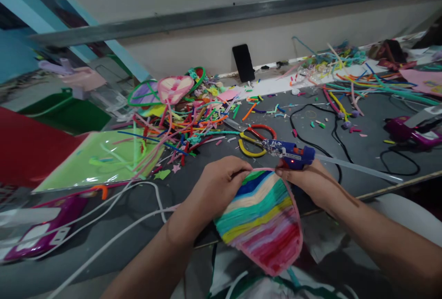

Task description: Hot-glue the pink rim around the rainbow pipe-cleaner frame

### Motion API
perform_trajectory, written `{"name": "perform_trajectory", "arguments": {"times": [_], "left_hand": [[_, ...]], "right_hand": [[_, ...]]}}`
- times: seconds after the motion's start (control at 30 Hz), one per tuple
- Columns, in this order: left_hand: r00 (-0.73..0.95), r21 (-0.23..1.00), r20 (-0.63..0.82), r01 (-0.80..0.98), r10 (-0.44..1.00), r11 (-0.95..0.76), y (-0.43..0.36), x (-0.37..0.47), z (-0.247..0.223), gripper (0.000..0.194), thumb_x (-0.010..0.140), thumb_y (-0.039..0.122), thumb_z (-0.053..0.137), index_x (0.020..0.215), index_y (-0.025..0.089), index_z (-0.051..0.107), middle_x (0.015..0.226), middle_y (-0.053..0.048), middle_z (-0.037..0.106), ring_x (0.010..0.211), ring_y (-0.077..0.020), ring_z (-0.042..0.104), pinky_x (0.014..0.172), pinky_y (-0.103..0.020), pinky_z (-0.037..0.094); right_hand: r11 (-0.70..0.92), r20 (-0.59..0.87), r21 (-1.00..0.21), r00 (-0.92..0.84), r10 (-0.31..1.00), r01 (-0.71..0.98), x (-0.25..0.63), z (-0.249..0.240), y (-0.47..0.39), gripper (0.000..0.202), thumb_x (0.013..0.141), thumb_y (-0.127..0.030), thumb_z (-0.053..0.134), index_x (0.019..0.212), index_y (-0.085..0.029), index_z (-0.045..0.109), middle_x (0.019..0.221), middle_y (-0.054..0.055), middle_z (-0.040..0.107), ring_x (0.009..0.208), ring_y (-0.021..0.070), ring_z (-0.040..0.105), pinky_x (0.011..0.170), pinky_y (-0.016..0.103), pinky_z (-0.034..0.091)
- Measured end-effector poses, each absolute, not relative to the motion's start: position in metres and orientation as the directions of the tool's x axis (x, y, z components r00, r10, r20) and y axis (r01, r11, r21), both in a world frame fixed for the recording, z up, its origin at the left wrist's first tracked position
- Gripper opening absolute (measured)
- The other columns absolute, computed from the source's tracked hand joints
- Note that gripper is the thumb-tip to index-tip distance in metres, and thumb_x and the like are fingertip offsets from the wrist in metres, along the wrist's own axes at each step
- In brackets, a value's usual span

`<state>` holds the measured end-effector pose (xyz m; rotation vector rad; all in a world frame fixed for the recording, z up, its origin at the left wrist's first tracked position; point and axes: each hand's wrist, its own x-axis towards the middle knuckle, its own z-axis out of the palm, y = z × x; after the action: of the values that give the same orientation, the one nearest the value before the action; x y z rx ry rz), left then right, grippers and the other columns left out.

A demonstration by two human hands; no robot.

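Observation:
A striped piece covered in rows of colored pipe cleaners point(260, 216), edged in pink, hangs over the table's front edge toward my lap. My left hand point(221, 184) is closed on its upper left edge, thumb and fingers pinched together. At the upper right corner, the fingertips of my right hand point(311, 181) touch the pink rim. That same hand is closed around a blue glue gun point(293, 154), its handle mostly hidden by the hand. The gun's nozzle points left, a red light glows on it, and a clear glue stick point(359, 168) sticks out behind.
Scissors with red and yellow handles point(253, 149) lie just beyond the glue gun. Pipe cleaners point(183, 124) are heaped at the left, near a green plastic packet point(103, 158). A phone point(243, 63) leans on the wall. White cords point(120, 239) cross the left side.

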<state>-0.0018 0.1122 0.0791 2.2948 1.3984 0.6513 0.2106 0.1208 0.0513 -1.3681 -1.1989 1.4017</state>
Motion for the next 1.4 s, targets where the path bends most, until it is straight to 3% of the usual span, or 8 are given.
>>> {"name": "perform_trajectory", "arguments": {"times": [0.4, 0.5, 0.63, 0.77, 1.0, 1.13, 1.4], "left_hand": [[0.484, 0.503, 0.181, 0.703, 0.856, -0.503, 0.112, 0.0, 0.079, 0.019, 0.086, 0.024, 0.052, 0.09, 0.019, 0.07, 0.091, -0.004, 0.071, 0.083, -0.0144, 0.063, 0.075, -0.023, 0.045], [0.426, 0.613, 0.136, 0.673, 0.895, -0.413, 0.115, 0.001, 0.077, 0.019, 0.084, 0.025, 0.054, 0.082, 0.017, 0.071, 0.085, -0.004, 0.071, 0.076, -0.0136, 0.063, 0.068, -0.021, 0.045], [0.321, 0.796, -0.073, 0.589, 0.944, -0.139, 0.124, 0.001, 0.076, 0.022, 0.079, 0.031, 0.058, 0.075, 0.014, 0.071, 0.075, -0.004, 0.069, 0.068, -0.0142, 0.061, 0.059, -0.021, 0.044], [0.277, 0.871, -0.237, 0.485, 0.931, 0.077, 0.133, -0.002, 0.073, 0.023, 0.068, 0.033, 0.068, 0.072, 0.011, 0.068, 0.064, -0.003, 0.065, 0.058, -0.0124, 0.057, 0.053, -0.02, 0.042], [0.348, 0.902, -0.334, 0.388, 0.876, 0.19, 0.137, -0.008, 0.068, 0.043, 0.066, 0.04, 0.072, 0.097, 0.01, 0.071, 0.085, -0.009, 0.072, 0.071, -0.0177, 0.063, 0.064, -0.027, 0.05], [0.389, 0.885, -0.38, 0.417, 0.839, 0.208, 0.137, -0.007, 0.068, 0.039, 0.069, 0.042, 0.07, 0.092, 0.011, 0.073, 0.083, -0.008, 0.073, 0.068, -0.0176, 0.063, 0.063, -0.026, 0.049], [0.367, 0.888, -0.318, 0.438, 0.874, 0.14, 0.135, -0.005, 0.067, 0.027, 0.071, 0.037, 0.068, 0.081, 0.012, 0.072, 0.071, -0.004, 0.069, 0.063, -0.0132, 0.059, 0.055, -0.02, 0.044]], "right_hand": [[-0.234, -0.238, -0.971, -0.079, 0.968, 0.059, 0.211, 0.047, 0.119, 0.019, 0.059, -0.029, 0.073, 0.072, -0.02, 0.062, 0.065, -0.001, 0.063, 0.062, 0.0167, 0.057, 0.059, 0.029, 0.046], [-0.213, -0.217, -0.976, -0.116, 0.969, 0.049, 0.213, 0.044, 0.12, 0.016, 0.061, -0.028, 0.071, 0.073, -0.021, 0.062, 0.065, -0.002, 0.062, 0.061, 0.0155, 0.056, 0.059, 0.028, 0.046], [-0.217, -0.223, -0.974, -0.105, 0.969, 0.069, 0.212, 0.048, 0.119, 0.019, 0.06, -0.029, 0.071, 0.073, -0.019, 0.062, 0.067, -0.001, 0.062, 0.064, 0.0157, 0.056, 0.061, 0.029, 0.046], [-0.242, -0.248, -0.967, -0.093, 0.964, 0.076, 0.208, 0.056, 0.115, 0.018, 0.061, -0.03, 0.07, 0.072, -0.019, 0.061, 0.067, 0.0, 0.061, 0.065, 0.0166, 0.056, 0.062, 0.03, 0.045], [-0.192, -0.204, -0.975, -0.107, 0.973, 0.113, 0.209, 0.058, 0.115, 0.016, 0.06, -0.029, 0.069, 0.068, -0.019, 0.06, 0.064, -0.001, 0.06, 0.064, 0.0171, 0.054, 0.062, 0.03, 0.045], [-0.164, -0.18, -0.975, -0.105, 0.978, 0.147, 0.21, 0.058, 0.116, 0.015, 0.061, -0.029, 0.068, 0.07, -0.019, 0.06, 0.066, -0.001, 0.06, 0.066, 0.0172, 0.054, 0.062, 0.029, 0.043], [-0.187, -0.199, -0.978, -0.135, 0.971, 0.096, 0.209, 0.056, 0.118, 0.016, 0.06, -0.026, 0.069, 0.069, -0.017, 0.059, 0.065, -0.002, 0.056, 0.064, 0.0144, 0.051, 0.062, 0.028, 0.041]]}}
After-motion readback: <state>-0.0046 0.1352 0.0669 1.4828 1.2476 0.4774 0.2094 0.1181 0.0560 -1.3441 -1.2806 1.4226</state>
